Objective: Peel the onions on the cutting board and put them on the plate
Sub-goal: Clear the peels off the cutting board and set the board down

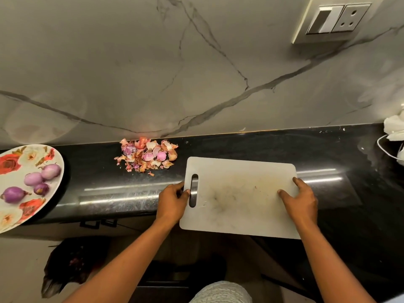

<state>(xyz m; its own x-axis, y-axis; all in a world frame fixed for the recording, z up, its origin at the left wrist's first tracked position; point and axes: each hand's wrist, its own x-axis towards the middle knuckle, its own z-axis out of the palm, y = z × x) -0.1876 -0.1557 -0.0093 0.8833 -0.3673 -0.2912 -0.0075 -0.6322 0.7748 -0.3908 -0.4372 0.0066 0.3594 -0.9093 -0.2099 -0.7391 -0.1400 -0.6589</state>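
White plastic cutting board (240,193), rectangular with rounded corners and 1 oblong handle slot (193,191) at its left end, lies at centre right on the polished black speckled stone counter (109,178). Its near edge overhangs the counter front, and its surface is scuffed and stained brown. The left hand (172,204) grips the board's left edge, thumb on top beside the slot. The right hand (300,202) lays thumb and forefinger flat on the right end. Its other fingers are hidden, so whether it clasps the board cannot be told.

4 smooth, peeled purple onions (33,178) sit clustered on the round white plate with red rose print (32,156) at the left edge. Papery pink-orange onion skins (146,155) lie heaped on the counter, up and left of the board. The grey-veined marble wall (131,73) carries a rectangular switch and socket plate (337,18) at upper right.
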